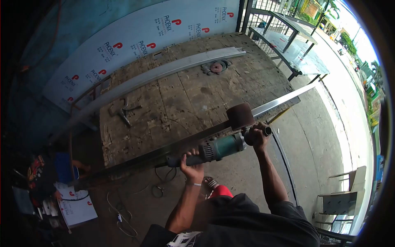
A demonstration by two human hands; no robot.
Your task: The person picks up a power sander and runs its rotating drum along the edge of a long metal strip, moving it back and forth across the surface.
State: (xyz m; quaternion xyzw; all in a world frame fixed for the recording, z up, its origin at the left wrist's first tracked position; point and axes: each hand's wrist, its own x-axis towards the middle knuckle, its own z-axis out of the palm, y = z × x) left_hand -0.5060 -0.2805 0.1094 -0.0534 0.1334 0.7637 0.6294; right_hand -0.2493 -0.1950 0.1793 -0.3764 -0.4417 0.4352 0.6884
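Note:
My left hand (192, 166) is wrapped around the dark rear handle of a green drum sander (228, 148). The fingers of my right hand (260, 139) close on the front grip of the same tool, beside its round end. At the tool's head a brown abrasive drum (240, 116) sits over a long metal tube (279, 105), overlapping it in this view. That tube runs along the near edge of the wooden worktable (185, 92) and sticks out past both ends. It is bright to the right of the drum and dark to the left.
A second long metal tube (164, 73) lies across the table's far side, near worn grey-brown discs (217, 67). A clamp (124, 112) rests at the left. Cables (120, 218) trail on the floor. Another person (43, 181) is at the lower left. A metal table (294, 51) stands at the right.

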